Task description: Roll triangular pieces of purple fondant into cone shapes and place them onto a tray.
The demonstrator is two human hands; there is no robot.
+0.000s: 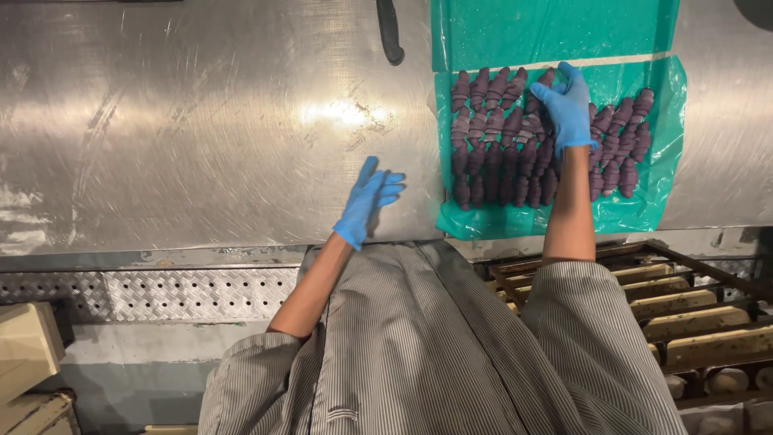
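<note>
— Where is your right hand [566, 109] at this moment?

— It lies on the purple croissant-shaped pastries [499, 137], in its blue glove, near the middle of the rows. Your fingers curl down over a couple of pieces in the upper rows; whether you pinch one or only press on it, I cannot tell.

— And the pastries themselves?

— They sit in tight rows on a green plastic sheet [656, 189], which is spread on the steel worktable [201, 121], to the right of its middle. A second green sheet [555, 28] lies just beyond, touching the far edge of the first.

— Your left hand [369, 201]?

— Also gloved in blue, fingers spread and straight, holding nothing. It hovers over or rests on bare steel just left of the green sheet — near its lower left corner, not touching the pastries.

— Anything else about you?

— A black knife handle [390, 32] lies on the table at the far edge, well apart from both hands. Below your right elbow stands a metal rack [684, 298] with trays of pale dough pieces.
</note>
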